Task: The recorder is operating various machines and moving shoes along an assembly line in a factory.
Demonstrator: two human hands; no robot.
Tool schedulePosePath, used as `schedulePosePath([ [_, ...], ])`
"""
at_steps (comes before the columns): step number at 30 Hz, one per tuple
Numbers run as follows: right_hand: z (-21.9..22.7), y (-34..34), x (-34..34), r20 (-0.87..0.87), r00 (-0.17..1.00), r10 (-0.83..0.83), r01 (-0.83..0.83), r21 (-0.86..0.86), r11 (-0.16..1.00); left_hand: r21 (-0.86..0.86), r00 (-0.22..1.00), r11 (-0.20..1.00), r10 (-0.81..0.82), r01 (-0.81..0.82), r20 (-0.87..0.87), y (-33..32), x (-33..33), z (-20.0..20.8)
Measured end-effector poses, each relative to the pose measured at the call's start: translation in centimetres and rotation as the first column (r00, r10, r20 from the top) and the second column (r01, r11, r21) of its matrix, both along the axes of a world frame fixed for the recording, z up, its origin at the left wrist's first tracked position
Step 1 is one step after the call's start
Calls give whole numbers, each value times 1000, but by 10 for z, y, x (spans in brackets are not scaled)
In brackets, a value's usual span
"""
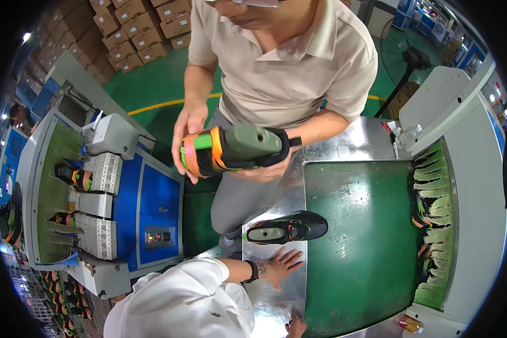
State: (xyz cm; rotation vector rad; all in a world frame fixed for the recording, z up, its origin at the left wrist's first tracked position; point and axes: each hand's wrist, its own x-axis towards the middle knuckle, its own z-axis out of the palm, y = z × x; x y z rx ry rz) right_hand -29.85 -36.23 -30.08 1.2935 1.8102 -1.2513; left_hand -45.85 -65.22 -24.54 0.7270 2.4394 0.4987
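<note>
My left hand [280, 267], with a dark band at the wrist, lies flat on the metal tabletop, fingers spread and holding nothing. Just beyond its fingertips is a black shoe [307, 226] with a grey-green last inside, toe pointing right, its heel on the metal and its front over the green conveyor belt. My right hand [296, 327] is at the lower edge by the metal rim; its fingers are mostly hidden. Across from me, a co-worker in a beige shirt holds another shoe [200, 153], orange, green and black with a last in it, in both hands.
To the right, a machine opening with a slitted pale-green curtain [434, 219] has shoes partly behind it. A blue and white machine [158, 203] with shoes by its curtain stands at left. A clear bottle [409, 135] and small tools lie at the far right corner. Stacked cartons [143, 31] stand behind.
</note>
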Motion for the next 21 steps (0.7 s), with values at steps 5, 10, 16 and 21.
schedulePosePath([
  [5, -54, 22, 26, -400, 737, 544, -471, 274, 839, -48, 998, 998, -30, 33, 59, 0, -7, 15],
  [10, -59, 5, 38, -308, 864, 399, -260, 406, 876, -72, 996, 996, -56, 61, 71, -1, -9, 21],
  [16, -34, -18, 36, -108, 721, 684, -356, 790, 500, -97, 997, 993, -59, 64, 50, -2, -8, 16],
  [21, -38, -20, 33, -27, 658, 753, -357, 869, 344, -66, 999, 997, -41, 41, 11, -3, -6, 9],
])
